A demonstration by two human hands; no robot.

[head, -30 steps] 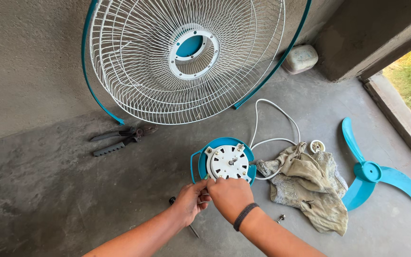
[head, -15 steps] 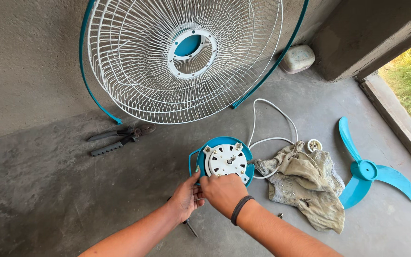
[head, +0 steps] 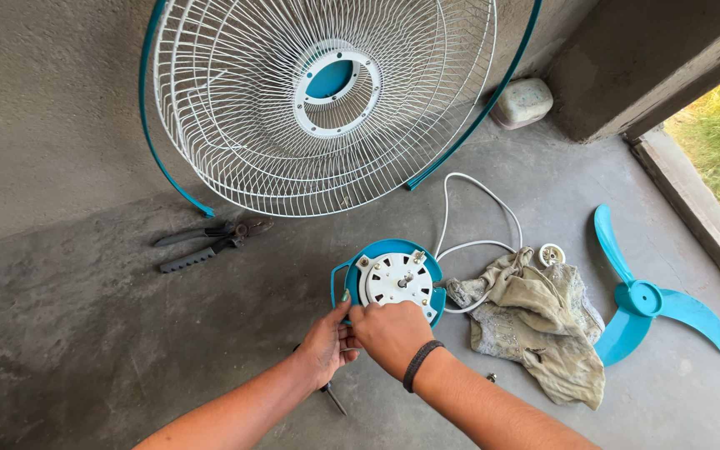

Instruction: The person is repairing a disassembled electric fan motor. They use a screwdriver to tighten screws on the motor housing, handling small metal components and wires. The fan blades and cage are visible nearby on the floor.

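Observation:
A round blue fan motor housing (head: 350,282) with a white motor face (head: 395,279) lies face up on the concrete floor. My left hand (head: 327,342) grips its near left rim, thumb on the blue edge. Beside it, my right hand (head: 389,332), with a dark band on the wrist, covers and holds the near edge of the motor. A thin screwdriver shaft (head: 334,400) pokes out from under my left wrist; its handle is hidden.
A white wire fan guard (head: 235,125) with a teal rim leans on the wall behind. Pliers (head: 210,242) lie at left. A white cord (head: 478,218), a dirty rag (head: 543,325), a small white cap (head: 552,253) and a teal fan blade (head: 647,298) lie at right.
Both hands have closed in on the motor's near edge, the right one now covering part of the white face. The motor stays in place.

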